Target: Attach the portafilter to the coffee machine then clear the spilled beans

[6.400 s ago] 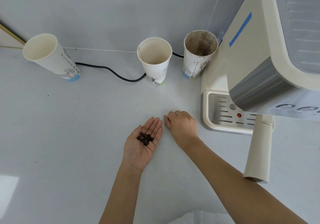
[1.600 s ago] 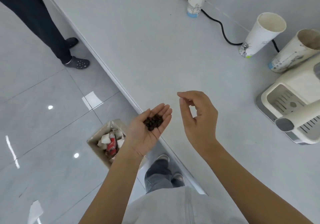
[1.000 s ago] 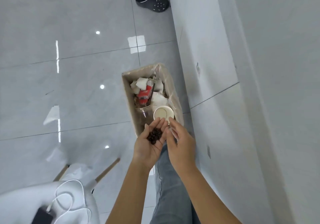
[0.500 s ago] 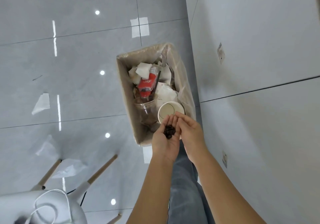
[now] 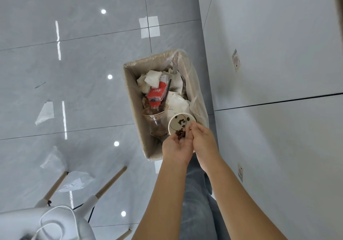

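The left hand (image 5: 176, 148) lay open, palm tilted so the beans (image 5: 180, 133) slid into a paper cup (image 5: 173, 126) (inside the bin (image 5: 133, 98)); the right hand (image 5: 203, 141), loosely open at three o'clock, brushed them off.

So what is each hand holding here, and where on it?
Left hand cups coffee beans loose on its fingers, tipping them into the bin. Right hand holds nothing.

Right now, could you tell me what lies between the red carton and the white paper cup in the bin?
In the head view, a clear plastic cup with a black straw lies between the red carton and the white paper cup.
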